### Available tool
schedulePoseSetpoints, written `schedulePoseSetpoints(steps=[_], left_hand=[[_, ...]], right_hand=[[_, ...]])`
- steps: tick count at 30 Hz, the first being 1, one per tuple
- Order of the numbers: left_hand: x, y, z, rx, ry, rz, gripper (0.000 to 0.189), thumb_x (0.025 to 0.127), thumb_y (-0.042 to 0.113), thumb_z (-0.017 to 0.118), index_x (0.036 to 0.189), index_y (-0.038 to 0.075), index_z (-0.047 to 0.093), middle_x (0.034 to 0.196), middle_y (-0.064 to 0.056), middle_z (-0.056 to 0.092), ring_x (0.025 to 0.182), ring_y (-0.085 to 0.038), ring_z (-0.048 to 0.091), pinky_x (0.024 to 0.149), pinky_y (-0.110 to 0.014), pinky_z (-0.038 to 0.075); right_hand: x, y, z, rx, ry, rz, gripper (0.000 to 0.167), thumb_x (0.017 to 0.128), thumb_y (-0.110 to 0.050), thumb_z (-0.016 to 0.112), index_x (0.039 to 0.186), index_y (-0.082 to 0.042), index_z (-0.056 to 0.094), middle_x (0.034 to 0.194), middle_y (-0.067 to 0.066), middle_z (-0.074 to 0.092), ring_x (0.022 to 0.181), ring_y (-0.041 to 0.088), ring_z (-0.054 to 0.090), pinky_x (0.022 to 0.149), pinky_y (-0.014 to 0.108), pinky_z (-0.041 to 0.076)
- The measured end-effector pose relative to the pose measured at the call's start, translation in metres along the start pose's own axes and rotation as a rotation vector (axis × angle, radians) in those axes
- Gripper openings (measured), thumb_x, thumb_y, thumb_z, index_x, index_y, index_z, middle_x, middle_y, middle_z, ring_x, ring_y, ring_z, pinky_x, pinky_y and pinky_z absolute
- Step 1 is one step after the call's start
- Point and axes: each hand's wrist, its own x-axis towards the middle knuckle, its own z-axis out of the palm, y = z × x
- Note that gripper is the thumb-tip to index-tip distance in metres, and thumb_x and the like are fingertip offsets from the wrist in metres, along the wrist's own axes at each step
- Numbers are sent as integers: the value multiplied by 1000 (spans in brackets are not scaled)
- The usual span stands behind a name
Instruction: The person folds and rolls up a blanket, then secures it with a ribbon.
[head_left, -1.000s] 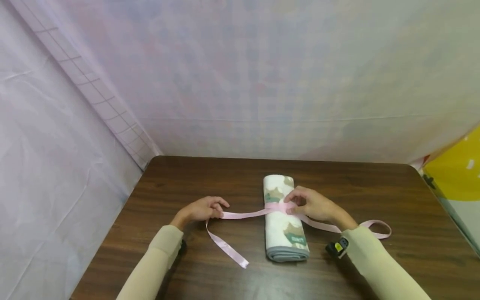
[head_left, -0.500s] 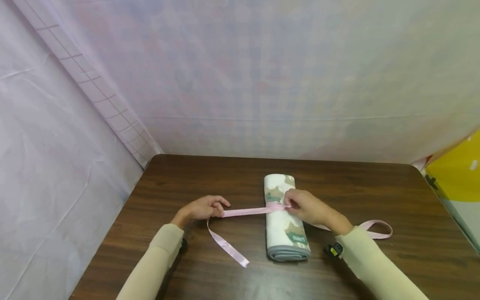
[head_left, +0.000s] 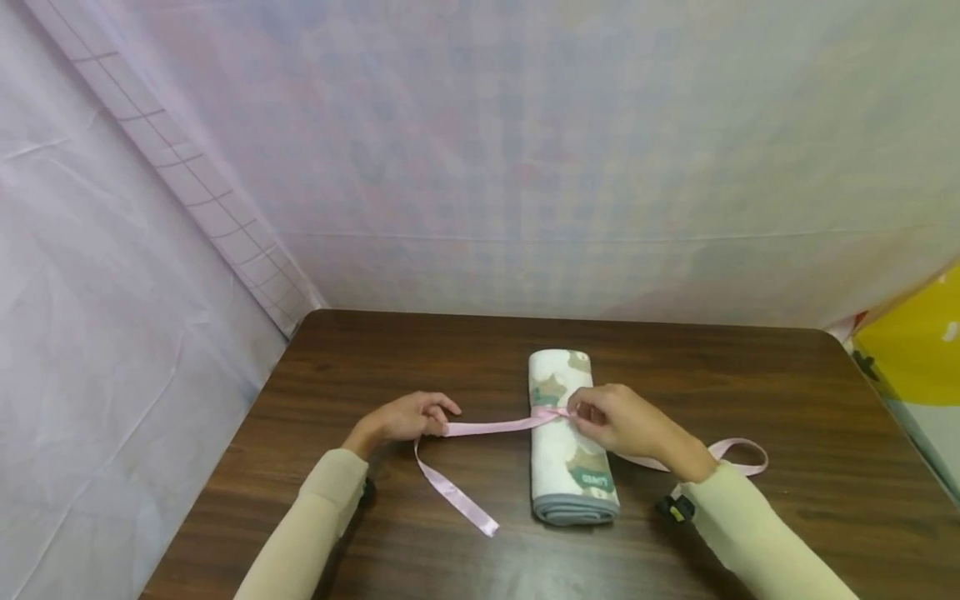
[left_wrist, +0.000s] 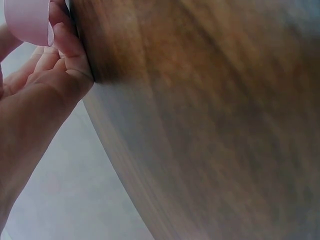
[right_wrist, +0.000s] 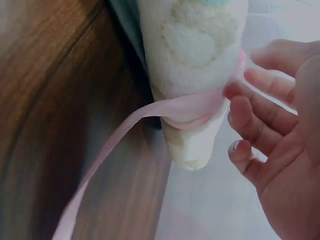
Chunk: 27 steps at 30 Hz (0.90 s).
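A rolled white towel (head_left: pixel 566 467) with tan and green patches and grey edging lies lengthwise on the table. Around its middle runs a pink satin ribbon (head_left: pixel 491 428), crossed on top. To the left of the roll, my left hand (head_left: pixel 408 417) pinches one ribbon length, whose loose end trails onto the table; the left wrist view shows the ribbon (left_wrist: pixel 30 22) bending over the fingers. Over the roll's right side, my right hand (head_left: pixel 630 425) pinches the ribbon at the crossing. In the right wrist view a ribbon tail (right_wrist: pixel 110 145) hangs down from the towel (right_wrist: pixel 190 60).
The brown wood-grain table (head_left: pixel 420 350) meets a pale cloth backdrop (head_left: pixel 480 208) at its far edge. A ribbon loop (head_left: pixel 750 454) lies beyond the right wrist. Something yellow (head_left: pixel 911 350) stands past the right edge. Small dark devices (head_left: pixel 678 507) sit at the wrists.
My right hand drew the ribbon at the crossing, and the band there bunched narrower. The left length tightened, then slackened slightly. The right loop slid a little left; my left hand stayed nearly still.
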Motion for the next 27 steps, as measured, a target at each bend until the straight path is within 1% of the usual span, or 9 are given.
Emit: schedulePoseSetpoints(steps=[3,5,8,11,14,15,21,23,27], left_hand=[[-1,0,0,-8,1,5,37,88,-1,63,125,-5,59,88,-6,66,78,-12,55,71,-25,44],[0,0,-1,-14,-1,7,37,89,-1,63,125,-5,59,88,-6,66,78,-12,55,71,-25,44],[0,0,0,-10,-2,5,37,89,-1,63,126,-4,59,88,-4,66,78,-12,55,71,-25,44],[0,-1,0,-3,-1,-4,36,90,0,63,126,-3,59,88,-3,66,79,-12,56,71,-25,44],[0,0,0,-2,2,-8,36,90,0,63,126,-2,60,87,-2,65,79,-13,56,70,-25,44],[0,0,0,-3,3,-9,36,89,0,63,126,-2,60,87,-2,65,79,-14,56,70,-25,44],[0,1,0,-16,0,-9,36,90,1,63,126,-1,60,88,-2,66,79,-14,56,70,-25,44],[0,1,0,-21,-5,-2,36,90,1,63,126,-2,60,88,-2,67,79,-13,56,70,-24,44],[-1,0,-1,-25,-21,41,36,89,0,62,125,-5,58,85,1,67,78,-11,57,70,-23,45]], right_hand=[[-2,3,1,87,47,31,15,86,2,70,93,-11,67,75,-8,65,67,0,57,59,23,50],[-3,5,3,107,85,51,17,84,4,71,92,-10,66,75,-7,64,67,1,57,58,23,50],[-4,6,7,102,115,77,20,82,3,74,94,-10,66,78,-6,62,69,4,56,60,24,50],[-4,4,11,84,130,83,22,81,3,76,97,-9,67,82,-3,64,73,8,58,63,26,51],[-3,3,12,101,135,97,23,80,5,75,96,-9,67,84,0,67,77,11,59,67,30,52],[-2,2,12,120,131,112,23,80,6,74,95,-10,67,84,0,67,78,12,60,68,31,52],[1,-1,6,324,121,272,23,83,9,69,92,-11,62,84,1,62,80,15,58,69,29,49],[2,-2,4,338,127,270,21,85,8,68,92,-11,62,85,1,62,81,15,58,71,29,49],[5,-3,1,288,139,185,21,86,8,66,89,-12,62,86,-2,61,84,15,59,74,29,50]])
